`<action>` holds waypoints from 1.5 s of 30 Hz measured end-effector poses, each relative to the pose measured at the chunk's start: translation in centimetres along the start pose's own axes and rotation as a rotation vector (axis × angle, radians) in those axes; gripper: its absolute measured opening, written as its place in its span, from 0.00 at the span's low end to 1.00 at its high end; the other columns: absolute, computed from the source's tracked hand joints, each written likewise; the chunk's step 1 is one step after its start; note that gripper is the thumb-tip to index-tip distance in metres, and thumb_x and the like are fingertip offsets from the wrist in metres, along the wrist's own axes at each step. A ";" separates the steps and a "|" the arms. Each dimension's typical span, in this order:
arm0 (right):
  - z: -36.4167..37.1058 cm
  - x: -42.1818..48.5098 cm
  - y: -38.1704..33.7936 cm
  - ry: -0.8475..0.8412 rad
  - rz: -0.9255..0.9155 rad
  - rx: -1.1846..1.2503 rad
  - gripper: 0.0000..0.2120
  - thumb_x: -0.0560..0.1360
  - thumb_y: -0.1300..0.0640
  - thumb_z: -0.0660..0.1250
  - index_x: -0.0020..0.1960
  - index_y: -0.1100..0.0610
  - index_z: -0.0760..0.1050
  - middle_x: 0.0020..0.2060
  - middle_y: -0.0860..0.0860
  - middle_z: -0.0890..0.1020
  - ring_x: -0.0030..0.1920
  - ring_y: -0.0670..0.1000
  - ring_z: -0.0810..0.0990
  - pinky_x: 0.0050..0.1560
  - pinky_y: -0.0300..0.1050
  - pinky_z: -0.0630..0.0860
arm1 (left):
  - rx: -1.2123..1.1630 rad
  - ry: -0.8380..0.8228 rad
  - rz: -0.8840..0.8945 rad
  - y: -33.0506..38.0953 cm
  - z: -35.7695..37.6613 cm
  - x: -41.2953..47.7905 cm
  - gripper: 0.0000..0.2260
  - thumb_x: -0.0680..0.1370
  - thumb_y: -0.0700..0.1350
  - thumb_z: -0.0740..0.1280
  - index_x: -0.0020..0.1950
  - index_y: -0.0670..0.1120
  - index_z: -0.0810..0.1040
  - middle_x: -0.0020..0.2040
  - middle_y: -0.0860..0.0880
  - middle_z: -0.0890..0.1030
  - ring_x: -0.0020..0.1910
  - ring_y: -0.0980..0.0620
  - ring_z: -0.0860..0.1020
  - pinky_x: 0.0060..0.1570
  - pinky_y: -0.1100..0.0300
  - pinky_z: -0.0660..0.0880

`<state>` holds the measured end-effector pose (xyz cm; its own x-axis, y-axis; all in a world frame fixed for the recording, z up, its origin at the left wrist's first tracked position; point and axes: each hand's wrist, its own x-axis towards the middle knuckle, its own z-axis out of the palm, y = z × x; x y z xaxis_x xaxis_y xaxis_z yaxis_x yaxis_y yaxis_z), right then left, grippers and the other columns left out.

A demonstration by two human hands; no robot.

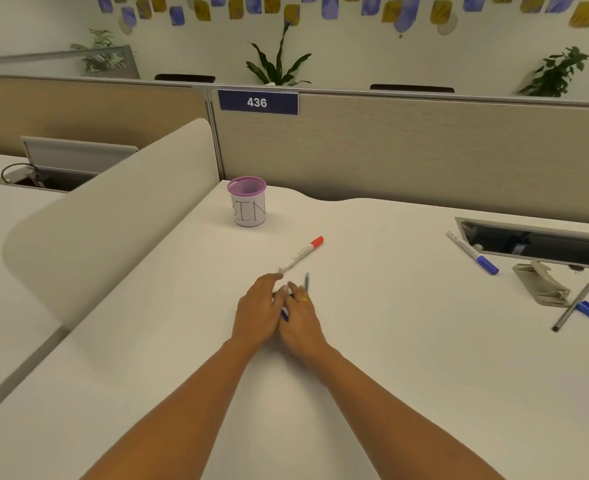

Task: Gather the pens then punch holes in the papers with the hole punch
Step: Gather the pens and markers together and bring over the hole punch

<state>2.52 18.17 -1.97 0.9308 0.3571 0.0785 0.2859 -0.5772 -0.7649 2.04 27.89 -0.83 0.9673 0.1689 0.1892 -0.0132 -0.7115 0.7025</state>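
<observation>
Right hand (301, 320), pressed against left hand (256, 313), is seen pinching a thin pen (306, 281) — left's hold cannot be told; red marker (301, 254) at twelve o'clock is not yet gathered.

White numerals "436" on a dark blue sign (257, 102), fixed at the top edge of the beige partition (424, 150) behind the desk. Hand-drawn capitals "BIN" on a white paper label (249, 211) wrapped round the purple mesh cup (247, 187); the B is partly turned away, so this is probably the whole word. Small print runs along the barrels of the red-capped marker (301, 254) and the blue-capped marker (471, 251), too fine to read.
</observation>
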 end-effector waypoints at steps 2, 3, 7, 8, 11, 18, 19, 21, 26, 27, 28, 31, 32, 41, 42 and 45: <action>0.1 1.4 -0.6 0.052 0.008 0.072 0.15 0.79 0.59 0.56 0.63 0.59 0.74 0.73 0.54 0.63 0.75 0.51 0.54 0.73 0.44 0.57 | -0.055 0.054 -0.030 -1.1 -0.2 -0.4 0.16 0.81 0.50 0.55 0.68 0.49 0.68 0.68 0.52 0.71 0.66 0.52 0.71 0.62 0.61 0.64; -0.3 2.5 -0.7 0.094 0.006 0.052 0.15 0.78 0.60 0.56 0.61 0.58 0.75 0.72 0.53 0.64 0.74 0.50 0.57 0.71 0.43 0.59 | -0.059 0.068 -0.030 -1.6 -0.2 -0.5 0.17 0.81 0.51 0.54 0.69 0.49 0.67 0.70 0.52 0.70 0.69 0.52 0.68 0.65 0.59 0.63; -2.5 8.5 -1.3 0.157 -0.002 -0.102 0.16 0.76 0.66 0.55 0.58 0.59 0.76 0.66 0.54 0.73 0.67 0.53 0.68 0.65 0.42 0.64 | 0.119 -0.038 0.115 -2.5 0.0 -1.2 0.25 0.78 0.62 0.50 0.73 0.55 0.58 0.76 0.55 0.58 0.75 0.55 0.56 0.73 0.48 0.54; -2.9 10.2 -1.5 0.129 -0.006 -0.163 0.16 0.76 0.66 0.55 0.60 0.59 0.75 0.65 0.55 0.73 0.67 0.54 0.69 0.65 0.43 0.64 | 0.170 -0.098 0.159 -2.5 0.0 -1.2 0.28 0.75 0.66 0.47 0.73 0.58 0.56 0.76 0.57 0.55 0.76 0.56 0.52 0.73 0.47 0.50; -2.8 14.2 -1.8 -0.028 -0.016 -0.349 0.20 0.77 0.67 0.55 0.67 0.57 0.69 0.68 0.55 0.71 0.69 0.54 0.67 0.68 0.45 0.64 | 0.290 -0.274 0.261 -2.3 0.3 -0.5 0.35 0.68 0.74 0.37 0.73 0.64 0.48 0.76 0.61 0.45 0.75 0.59 0.40 0.72 0.42 0.38; 0.3 19.1 -2.6 -0.285 -0.223 -0.693 0.25 0.78 0.66 0.52 0.74 0.56 0.56 0.75 0.53 0.59 0.75 0.54 0.57 0.72 0.53 0.61 | 0.365 -0.423 0.419 -2.2 0.6 0.4 0.40 0.69 0.71 0.32 0.67 0.54 0.68 0.76 0.54 0.58 0.77 0.53 0.44 0.71 0.36 0.35; 0.8 19.8 -3.0 -0.273 -0.250 -0.696 0.25 0.78 0.66 0.53 0.74 0.56 0.57 0.75 0.53 0.59 0.74 0.54 0.57 0.72 0.53 0.62 | 0.369 -0.424 0.417 -2.2 0.6 0.4 0.42 0.69 0.70 0.30 0.66 0.52 0.69 0.76 0.54 0.58 0.77 0.53 0.43 0.71 0.36 0.34; 1.6 21.0 -3.8 -0.254 -0.293 -0.724 0.24 0.78 0.66 0.54 0.73 0.56 0.58 0.74 0.54 0.61 0.73 0.55 0.59 0.71 0.53 0.63 | 0.408 -0.435 0.421 -2.1 0.6 0.2 0.40 0.71 0.66 0.29 0.71 0.51 0.64 0.77 0.55 0.55 0.76 0.54 0.38 0.71 0.39 0.31; 2.8 22.3 -4.4 -0.248 -0.279 -0.774 0.17 0.78 0.64 0.55 0.66 0.59 0.68 0.63 0.56 0.73 0.64 0.57 0.72 0.60 0.52 0.73 | 0.460 -0.471 0.444 -2.2 0.7 0.3 0.37 0.71 0.62 0.31 0.74 0.52 0.60 0.77 0.54 0.53 0.75 0.53 0.36 0.68 0.40 0.28; 2.8 22.3 -4.3 -0.240 -0.287 -0.789 0.16 0.78 0.64 0.55 0.65 0.59 0.69 0.61 0.57 0.74 0.62 0.57 0.73 0.58 0.52 0.74 | 0.442 -0.467 0.438 -2.2 0.7 0.3 0.37 0.71 0.62 0.32 0.73 0.51 0.61 0.77 0.54 0.54 0.75 0.53 0.35 0.69 0.40 0.28; 2.7 22.2 -4.2 -0.234 -0.299 -0.805 0.16 0.78 0.64 0.55 0.64 0.60 0.70 0.60 0.57 0.75 0.60 0.57 0.74 0.58 0.51 0.74 | 0.416 -0.460 0.426 -2.3 0.7 0.3 0.36 0.71 0.62 0.34 0.72 0.50 0.63 0.77 0.54 0.54 0.75 0.54 0.35 0.69 0.40 0.28; 2.2 22.1 -3.7 -0.247 -0.306 -0.787 0.14 0.78 0.63 0.56 0.62 0.61 0.72 0.58 0.57 0.76 0.59 0.57 0.75 0.58 0.50 0.74 | 0.341 -0.441 0.391 -2.2 0.6 0.3 0.30 0.73 0.61 0.40 0.64 0.50 0.71 0.74 0.53 0.63 0.77 0.52 0.46 0.72 0.38 0.34; 1.9 22.0 -3.5 -0.259 -0.303 -0.774 0.13 0.78 0.63 0.57 0.61 0.61 0.72 0.58 0.57 0.76 0.59 0.57 0.75 0.57 0.49 0.73 | 0.313 -0.432 0.382 -2.1 0.5 0.2 0.27 0.74 0.61 0.43 0.59 0.49 0.73 0.72 0.53 0.66 0.76 0.52 0.50 0.72 0.37 0.37; -1.6 17.9 -1.8 -0.328 -0.193 -0.625 0.12 0.75 0.67 0.59 0.57 0.66 0.74 0.57 0.60 0.76 0.54 0.57 0.75 0.51 0.45 0.69 | 0.399 -0.413 0.366 -2.5 0.8 0.3 0.22 0.78 0.60 0.49 0.72 0.59 0.61 0.76 0.58 0.56 0.76 0.56 0.43 0.72 0.44 0.36; -2.0 17.0 -1.6 -0.348 -0.173 -0.603 0.13 0.75 0.67 0.59 0.58 0.66 0.74 0.58 0.60 0.76 0.53 0.57 0.75 0.50 0.43 0.67 | 0.399 -0.413 0.359 -2.6 0.8 0.2 0.22 0.78 0.59 0.50 0.72 0.59 0.60 0.76 0.58 0.56 0.76 0.57 0.43 0.72 0.44 0.37; -3.4 14.2 -1.1 -0.359 -0.114 -0.528 0.14 0.76 0.67 0.58 0.59 0.65 0.74 0.59 0.59 0.76 0.58 0.58 0.75 0.57 0.44 0.69 | 0.429 -0.408 0.360 -2.5 0.6 0.0 0.21 0.79 0.58 0.50 0.72 0.58 0.60 0.76 0.57 0.57 0.76 0.56 0.45 0.73 0.45 0.40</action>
<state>16.15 21.42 2.16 0.7802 0.6078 -0.1478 0.5370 -0.7720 -0.3401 2.21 29.26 -3.06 0.9406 -0.3383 0.0278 -0.3311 -0.8964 0.2948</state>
